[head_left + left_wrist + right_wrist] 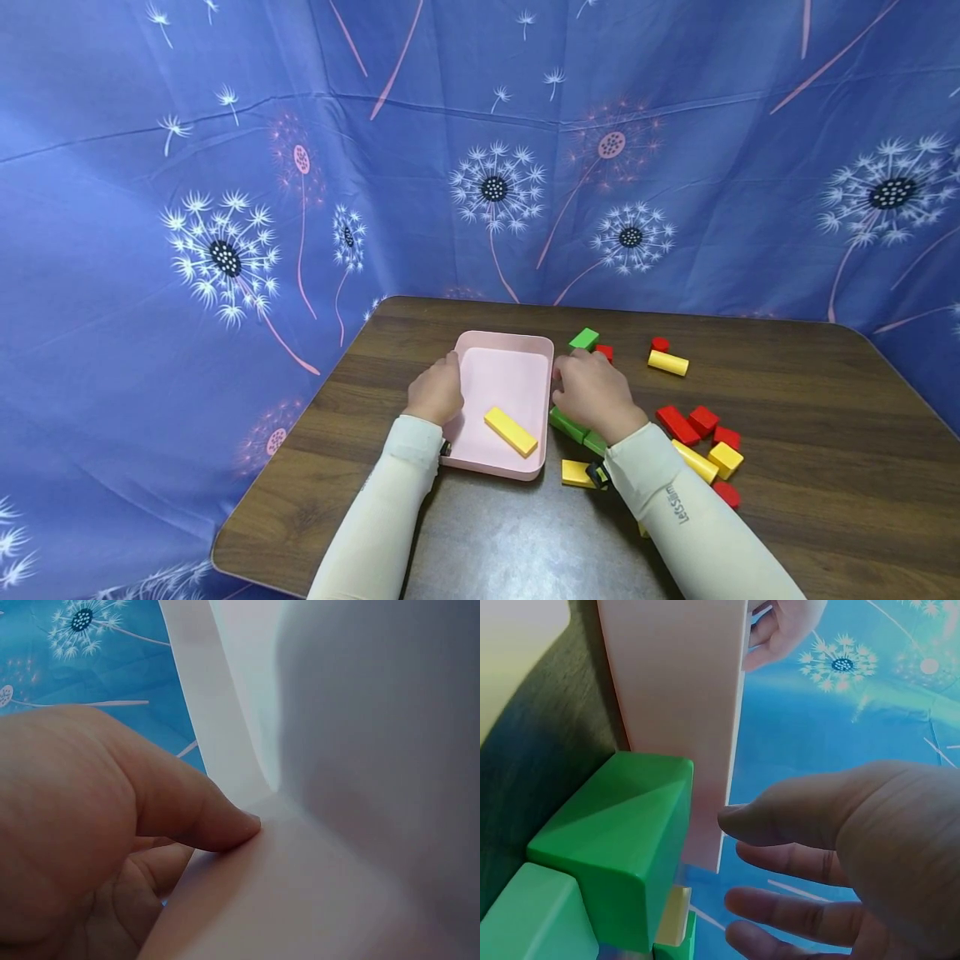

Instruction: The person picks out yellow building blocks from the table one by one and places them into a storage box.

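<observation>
A shallow pink tray (501,468) lies on the table with a yellow rectangular block (511,431) inside it. My left hand (437,392) pinches the tray's left wall; the left wrist view shows the thumb (221,821) pressed on its inner side. Just beyond the opposite rim is my right hand (596,393), above several blocks. Its thumb and fingers (795,911) are apart with nothing between them in the right wrist view. Close by sit a dark green block (615,825) and a lighter green one (532,915). The hand and sleeve hide part of this group.
Behind the right hand lie a green block (583,339) and a red one (604,353). Further right are a yellow cylinder (667,362), a red piece (660,344), several red blocks and a yellow cube (725,459). A patterned blue cloth (420,208) hangs behind the table (810,400).
</observation>
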`<state>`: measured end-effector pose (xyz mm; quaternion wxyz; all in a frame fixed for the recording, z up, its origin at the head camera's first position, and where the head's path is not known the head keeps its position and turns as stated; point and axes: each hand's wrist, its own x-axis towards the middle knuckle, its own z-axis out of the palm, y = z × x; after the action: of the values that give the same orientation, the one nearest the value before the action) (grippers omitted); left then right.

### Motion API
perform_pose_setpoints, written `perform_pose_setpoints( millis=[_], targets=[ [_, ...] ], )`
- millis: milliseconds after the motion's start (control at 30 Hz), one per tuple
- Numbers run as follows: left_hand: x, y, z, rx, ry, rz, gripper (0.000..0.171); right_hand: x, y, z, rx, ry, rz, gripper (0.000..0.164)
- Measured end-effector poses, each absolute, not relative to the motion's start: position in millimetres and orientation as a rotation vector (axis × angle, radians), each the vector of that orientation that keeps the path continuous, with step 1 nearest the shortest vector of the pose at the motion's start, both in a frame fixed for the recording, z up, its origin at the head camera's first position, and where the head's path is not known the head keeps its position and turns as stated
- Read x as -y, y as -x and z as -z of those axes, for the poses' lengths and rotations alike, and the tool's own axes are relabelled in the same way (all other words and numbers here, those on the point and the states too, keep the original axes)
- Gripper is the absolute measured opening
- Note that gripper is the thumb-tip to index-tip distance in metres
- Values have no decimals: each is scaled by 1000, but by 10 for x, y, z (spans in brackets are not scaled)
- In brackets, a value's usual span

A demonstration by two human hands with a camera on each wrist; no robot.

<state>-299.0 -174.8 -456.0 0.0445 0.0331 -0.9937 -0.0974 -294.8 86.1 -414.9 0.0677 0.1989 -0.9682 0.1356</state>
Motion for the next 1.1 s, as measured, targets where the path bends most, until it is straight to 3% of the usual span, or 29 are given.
perform_pose_setpoints(
  millis=[233, 1100],
  targets=[
    [1749, 2990, 4565, 3030, -95, 297, 66, -899, 2969, 4191, 2931, -572, -428, 21],
    [1755, 2996, 4570, 3028, -97, 288, 63, -906, 3019, 4227, 3077, -554, -426, 26]
  ],
)
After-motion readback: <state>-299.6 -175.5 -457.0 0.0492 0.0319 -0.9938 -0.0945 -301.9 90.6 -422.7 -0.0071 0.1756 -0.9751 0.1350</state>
